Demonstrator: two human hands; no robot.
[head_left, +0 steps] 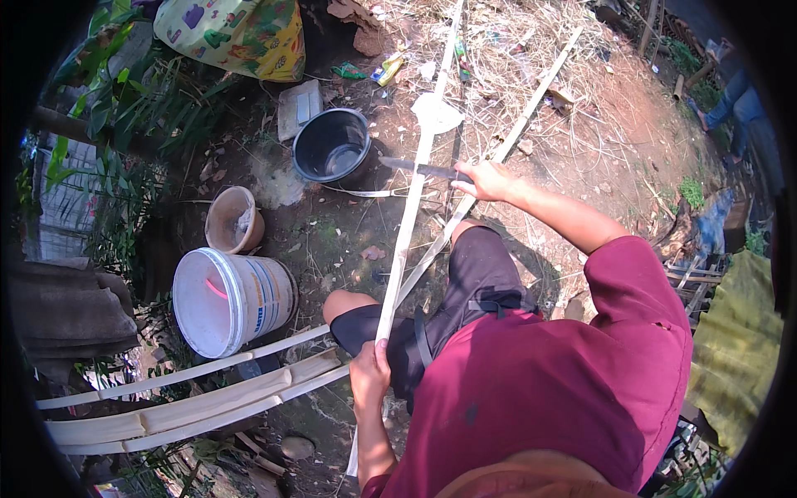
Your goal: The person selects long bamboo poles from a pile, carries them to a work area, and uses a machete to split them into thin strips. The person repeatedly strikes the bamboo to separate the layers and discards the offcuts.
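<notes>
A long pale split-bamboo strip (404, 230) runs from my lap up and away past the middle of the view. My left hand (369, 375) is closed around its near part, beside my thigh. In my right hand (488, 181) is a long-bladed knife (404, 165), gripped by its dark handle. The blade points left and crosses the strip; whether it cuts into the wood I cannot tell. A second bamboo strip (523, 119) slants from the upper right, past my right hand and knee, toward my lap.
At the left stand a black basin (331, 146), a small brown bucket (235, 220) and a large white bucket (278, 292) lying tilted. Split bamboo lengths (178, 417) stick out at the lower left. Dry shavings (498, 79) litter the ground ahead. Someone's legs in jeans (737, 106) show at far right.
</notes>
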